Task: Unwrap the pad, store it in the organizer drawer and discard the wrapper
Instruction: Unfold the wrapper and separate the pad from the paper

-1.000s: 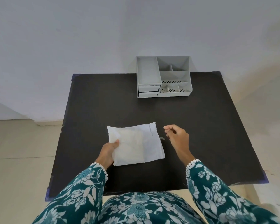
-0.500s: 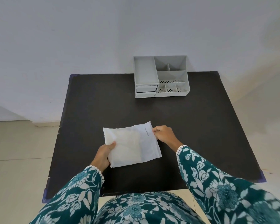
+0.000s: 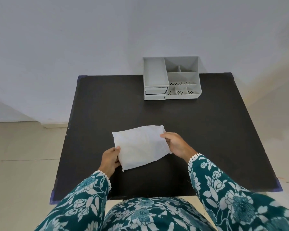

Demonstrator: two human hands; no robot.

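A white wrapped pad (image 3: pixel 140 146) is held just above the black table (image 3: pixel 207 130), near its front middle. My left hand (image 3: pixel 109 160) grips its lower left edge, thumb on top. On the pad's right edge, my right hand (image 3: pixel 173 144) pinches it. The wrapper looks thin and slightly see-through, and it is still around the pad. The grey organizer (image 3: pixel 171 77) stands at the table's far edge against the wall. Its two small drawers (image 3: pixel 155 93) at the front left are shut.
The organizer has a long tray on the left and several small open compartments on the right. A pale wall rises behind the table. Tiled floor lies to the left and right. No bin is in view.
My right hand moved from the table onto the pad's right edge and took hold. The pad has tilted and lifted a little. The camera view shifted slightly.
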